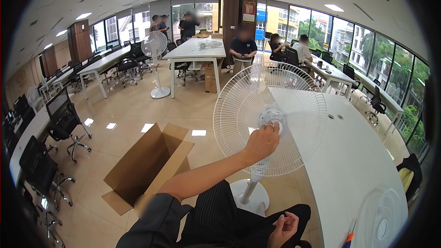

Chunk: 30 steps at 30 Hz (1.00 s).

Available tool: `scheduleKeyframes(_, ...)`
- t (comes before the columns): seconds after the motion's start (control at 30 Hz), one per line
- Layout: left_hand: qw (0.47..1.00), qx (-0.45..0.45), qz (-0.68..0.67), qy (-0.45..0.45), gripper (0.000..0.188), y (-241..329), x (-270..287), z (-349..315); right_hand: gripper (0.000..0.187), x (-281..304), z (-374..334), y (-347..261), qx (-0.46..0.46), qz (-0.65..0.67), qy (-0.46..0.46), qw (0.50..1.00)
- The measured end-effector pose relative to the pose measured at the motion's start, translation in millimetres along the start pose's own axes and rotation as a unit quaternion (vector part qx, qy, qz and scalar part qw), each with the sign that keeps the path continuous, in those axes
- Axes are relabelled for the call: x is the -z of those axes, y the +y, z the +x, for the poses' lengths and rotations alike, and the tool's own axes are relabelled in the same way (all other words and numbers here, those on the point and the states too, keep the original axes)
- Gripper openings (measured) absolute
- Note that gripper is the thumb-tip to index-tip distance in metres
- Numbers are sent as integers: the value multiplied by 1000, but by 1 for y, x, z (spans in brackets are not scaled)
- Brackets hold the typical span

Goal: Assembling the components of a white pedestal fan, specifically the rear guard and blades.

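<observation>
In front of me stands a white pedestal fan (pixel 250 188), its round wire grille (pixel 229 110) facing me with no front cover over it. My left hand (pixel 264 142) reaches across to the hub, fingers closed round a small white round plastic piece (pixel 277 127) at its centre. My palm hides part of the hub. Low in the view, my right hand (pixel 284 229) rests by my lap with fingers loosely curled, and nothing shows in it. On the white table to the right lies a translucent fan blade (pixel 390 211) with a round centre.
An open cardboard box (pixel 133 170) sits on the floor to my left. A tool with an orange handle (pixel 349 238) lies at the near edge of the white table (pixel 340 156). Another standing fan (pixel 158 71), several office chairs (pixel 39 160) and people are farther off.
</observation>
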<state>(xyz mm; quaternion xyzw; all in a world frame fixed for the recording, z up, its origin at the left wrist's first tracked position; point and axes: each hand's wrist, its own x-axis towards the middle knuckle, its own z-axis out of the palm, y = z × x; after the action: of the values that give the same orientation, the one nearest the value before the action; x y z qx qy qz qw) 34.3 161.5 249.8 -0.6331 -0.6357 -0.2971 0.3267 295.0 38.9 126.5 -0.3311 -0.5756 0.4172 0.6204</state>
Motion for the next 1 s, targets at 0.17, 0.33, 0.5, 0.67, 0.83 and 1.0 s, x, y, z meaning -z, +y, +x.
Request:
scheduleKeyframes(0.17, 999, -31, -26, -19, 34, -4, -1, 9, 17, 0, -1, -2, -10, -9, -5, 1000)
scheduleKeyframes(0.33, 991, -127, -28, -37, 31, -6, 8, 9, 17, 1, 0, -1, -11, 2, -2, 1000)
scheduleKeyframes(0.5, 991, -121, -58, -25, 27, -1, 12, 7, 18, 1, -3, 5, -23, 19, -6, 1000)
scheduleKeyframes(0.67, 990, -134, -41, 10, 24, -3, -1, 14, 19, 4, -4, 7, -17, -2, -10, 1000)
scheduleKeyframes(0.83, 979, -187, -74, -21, 24, -4, -7, 9, 19, 5, -5, 4, -36, -35, -13, 999)
scheduleKeyframes(1.0, 968, -211, -118, -68, 29, -3, -12, 8, 17, 3, -6, 2, -41, -16, -1, 999)
